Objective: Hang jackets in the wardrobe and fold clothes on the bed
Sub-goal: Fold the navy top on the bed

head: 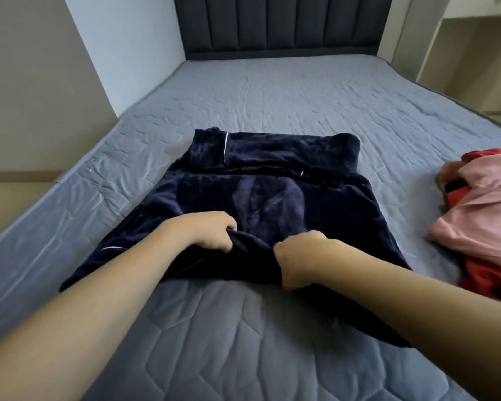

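A dark navy fleece garment (261, 186) with thin white piping lies spread on the grey quilted bed (301, 96), its far end folded over into a thick band. My left hand (211, 231) grips a bunched fold at the garment's near edge. My right hand (298, 257) grips the same near edge just to the right, fingers curled under the fabric. Both forearms reach in from the bottom of the view.
A pile of pink and red clothes (486, 215) lies at the bed's right edge. A dark padded headboard (278, 24) stands at the far end. A wall and beige panel (41, 82) run along the left; pale cabinetry (457, 53) stands at the right.
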A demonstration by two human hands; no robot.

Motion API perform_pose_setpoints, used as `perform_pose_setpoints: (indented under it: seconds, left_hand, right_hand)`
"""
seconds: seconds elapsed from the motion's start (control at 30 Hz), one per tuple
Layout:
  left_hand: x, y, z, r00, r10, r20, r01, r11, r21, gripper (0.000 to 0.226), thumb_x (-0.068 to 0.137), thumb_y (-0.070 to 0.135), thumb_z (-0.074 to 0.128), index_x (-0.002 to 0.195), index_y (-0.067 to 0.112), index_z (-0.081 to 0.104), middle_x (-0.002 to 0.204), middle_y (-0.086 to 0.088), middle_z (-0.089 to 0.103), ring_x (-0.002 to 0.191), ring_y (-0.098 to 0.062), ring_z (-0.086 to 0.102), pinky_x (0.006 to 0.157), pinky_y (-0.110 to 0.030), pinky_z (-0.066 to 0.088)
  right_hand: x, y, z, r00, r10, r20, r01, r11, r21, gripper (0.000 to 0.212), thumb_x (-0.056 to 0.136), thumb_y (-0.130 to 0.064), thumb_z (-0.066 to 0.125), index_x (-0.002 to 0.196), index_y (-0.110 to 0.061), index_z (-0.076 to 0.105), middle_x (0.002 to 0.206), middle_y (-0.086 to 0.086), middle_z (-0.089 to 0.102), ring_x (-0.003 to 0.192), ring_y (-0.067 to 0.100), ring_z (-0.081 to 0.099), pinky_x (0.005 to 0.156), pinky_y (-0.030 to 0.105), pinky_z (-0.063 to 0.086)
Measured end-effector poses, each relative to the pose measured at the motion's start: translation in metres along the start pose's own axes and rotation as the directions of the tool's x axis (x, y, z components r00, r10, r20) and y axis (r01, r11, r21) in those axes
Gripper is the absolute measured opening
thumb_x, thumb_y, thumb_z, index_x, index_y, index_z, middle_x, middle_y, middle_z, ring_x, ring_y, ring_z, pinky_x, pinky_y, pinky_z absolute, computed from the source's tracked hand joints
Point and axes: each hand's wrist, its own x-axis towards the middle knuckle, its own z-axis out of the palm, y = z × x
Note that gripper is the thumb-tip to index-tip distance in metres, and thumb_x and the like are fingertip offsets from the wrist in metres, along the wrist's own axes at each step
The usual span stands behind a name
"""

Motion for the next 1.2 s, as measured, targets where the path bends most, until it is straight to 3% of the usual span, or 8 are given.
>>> perform_pose_setpoints:
  seconds: [0.2,0.3,0.37,0.5,0.7,0.87,1.07,1.2]
  left_hand:
    - [0.005,-0.020,-0.039,0.972,-0.234,-0.023,0.234,0.951,0.202,0.022,0.069,0.011,0.053,0.086,0.013,0.067,0.079,-0.005,0.066,0.067,-0.025,0.058,0.059,-0.029,0.043]
    - [0.009,-0.031,-0.063,0.929,-0.321,-0.181,0.358,0.904,0.232,0.024,0.075,0.007,0.047,0.092,0.008,0.064,0.090,-0.009,0.064,0.073,-0.026,0.059,0.066,-0.033,0.047]
    - [0.014,-0.038,-0.077,0.889,-0.370,-0.270,0.436,0.864,0.251,0.019,0.078,0.007,0.046,0.090,0.010,0.061,0.092,-0.008,0.061,0.080,-0.026,0.061,0.073,-0.035,0.050]
    - [0.022,-0.052,-0.104,0.845,-0.477,-0.243,0.534,0.781,0.324,0.023,0.080,0.006,0.045,0.098,0.012,0.060,0.101,-0.007,0.060,0.092,-0.028,0.062,0.087,-0.041,0.052]
    - [0.065,-0.048,-0.157,0.784,-0.441,-0.437,0.603,0.710,0.364,0.028,0.086,0.007,0.050,0.110,0.018,0.060,0.113,-0.003,0.059,0.106,-0.026,0.058,0.096,-0.042,0.047]
    - [0.117,-0.049,-0.201,0.775,-0.242,-0.584,0.590,0.607,0.532,0.030,0.089,0.011,0.051,0.116,0.021,0.060,0.119,0.000,0.062,0.110,-0.021,0.056,0.098,-0.037,0.037]
    - [0.208,-0.060,-0.225,0.747,-0.144,-0.649,0.558,0.666,0.495,0.035,0.087,0.014,0.045,0.120,0.020,0.056,0.120,-0.003,0.057,0.114,-0.024,0.045,0.103,-0.043,0.027]
    - [0.281,-0.075,-0.188,0.665,-0.312,-0.679,0.490,0.868,0.082,0.042,0.088,0.022,0.036,0.129,0.021,0.045,0.137,-0.008,0.038,0.132,-0.028,0.026,0.114,-0.061,-0.003]
  right_hand:
    - [0.022,0.051,-0.054,0.962,0.171,0.214,-0.109,0.955,-0.274,0.027,0.085,-0.020,0.062,0.111,-0.010,0.062,0.106,0.009,0.056,0.103,0.029,0.059,0.094,0.036,0.049]
    - [0.027,0.076,-0.090,0.945,0.305,0.120,-0.247,0.903,-0.351,0.008,0.079,-0.012,0.063,0.072,-0.011,0.061,0.080,0.004,0.056,0.080,0.025,0.061,0.071,0.029,0.051]
    - [0.028,0.092,-0.101,0.930,0.365,0.040,-0.344,0.903,-0.258,0.008,0.083,-0.009,0.059,0.082,-0.007,0.067,0.085,-0.001,0.058,0.077,0.022,0.058,0.071,0.024,0.045]
    - [0.042,0.128,-0.098,0.856,0.507,-0.097,-0.510,0.860,-0.004,0.046,0.091,-0.017,0.050,0.137,-0.014,0.050,0.134,0.009,0.050,0.122,0.033,0.049,0.098,0.039,0.043]
    - [0.074,0.178,-0.109,0.748,0.623,-0.228,-0.526,0.766,0.369,0.011,0.091,-0.016,0.048,0.098,-0.014,0.056,0.095,0.005,0.054,0.089,0.028,0.058,0.085,0.039,0.048]
    - [0.106,0.234,-0.139,0.658,0.713,-0.244,-0.424,0.618,0.663,0.013,0.090,-0.010,0.045,0.080,-0.008,0.052,0.083,0.010,0.055,0.072,0.026,0.054,0.072,0.034,0.046]
    - [0.167,0.282,-0.149,0.542,0.784,-0.302,-0.457,0.577,0.677,0.009,0.088,-0.012,0.045,0.091,-0.011,0.054,0.087,0.006,0.057,0.084,0.027,0.056,0.083,0.037,0.038]
    - [0.224,0.290,-0.089,0.446,0.807,-0.388,-0.504,0.584,0.636,0.025,0.088,-0.016,0.045,0.109,-0.010,0.056,0.117,0.013,0.057,0.112,0.033,0.050,0.097,0.042,0.034]
